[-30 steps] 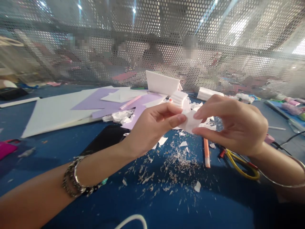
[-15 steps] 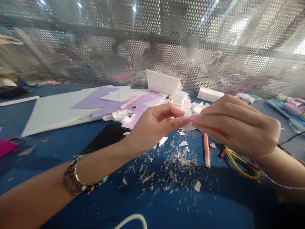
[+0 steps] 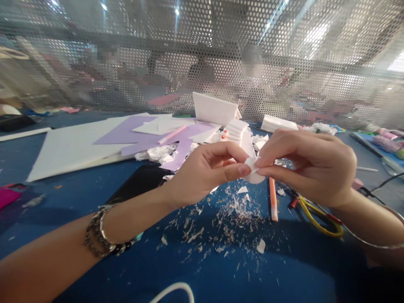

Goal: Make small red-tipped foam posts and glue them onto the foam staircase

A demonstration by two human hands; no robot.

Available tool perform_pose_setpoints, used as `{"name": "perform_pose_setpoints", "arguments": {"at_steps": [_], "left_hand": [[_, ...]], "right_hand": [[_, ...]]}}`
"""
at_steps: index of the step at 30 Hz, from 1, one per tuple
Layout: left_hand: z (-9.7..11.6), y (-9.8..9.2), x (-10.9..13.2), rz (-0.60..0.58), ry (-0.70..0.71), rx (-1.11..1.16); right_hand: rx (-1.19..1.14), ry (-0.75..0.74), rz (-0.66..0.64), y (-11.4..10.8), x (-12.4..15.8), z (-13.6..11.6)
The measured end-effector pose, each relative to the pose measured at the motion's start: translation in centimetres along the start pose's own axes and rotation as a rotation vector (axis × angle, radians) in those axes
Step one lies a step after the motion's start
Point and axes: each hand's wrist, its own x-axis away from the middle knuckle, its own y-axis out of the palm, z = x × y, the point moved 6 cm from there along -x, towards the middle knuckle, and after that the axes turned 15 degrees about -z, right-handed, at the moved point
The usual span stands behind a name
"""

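Above the blue table, a small white piece (image 3: 253,171), thin and crumpled like paper, is pinched between both hands. My left hand (image 3: 210,172) grips its left side with thumb and index finger. From the right, my right hand (image 3: 311,168) pinches its upper edge, fingers pressed together. Below the hands, white shreds (image 3: 240,214) are scattered over the table. An orange stick or pen (image 3: 273,200) lies just below my right hand, beside yellow-handled scissors (image 3: 320,219).
White boards (image 3: 72,147) and purple sheets (image 3: 126,130) lie at the back left. A folded white board (image 3: 214,108) stands before a perforated metal screen (image 3: 176,75). A black flat object (image 3: 139,181) is under my left forearm; a white cable (image 3: 176,288) is at the front.
My right hand has turned and shifted slightly left, its fingers now more bent. More of the white piece shows between the hands. My left hand has hardly moved.
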Motion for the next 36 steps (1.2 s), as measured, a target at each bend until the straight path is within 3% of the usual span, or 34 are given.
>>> {"name": "perform_pose_setpoints", "arguments": {"at_steps": [5, 13, 21, 26, 36], "left_hand": [[0.9, 0.3, 0.1, -0.006, 0.048, -0.093], [2.1, -0.1, 0.5, 0.008, 0.091, -0.316], [3.8, 0.5, 0.7, 0.087, 0.101, -0.491], [4.0, 0.9, 0.8, 0.064, 0.13, -0.509], [5.0, 0.4, 1.1, 0.167, 0.181, -0.748]], "right_hand": [[-0.356, 0.132, 0.008, 0.6, 0.5, 1.7], [-0.428, 0.18, -0.009, 0.7, 0.3, 2.0], [-0.251, 0.135, 0.13, 0.3, 0.7, 1.8], [-0.085, 0.077, 0.127, 0.2, 0.6, 0.9], [0.126, -0.012, 0.096, 0.3, 0.4, 0.3]]}}
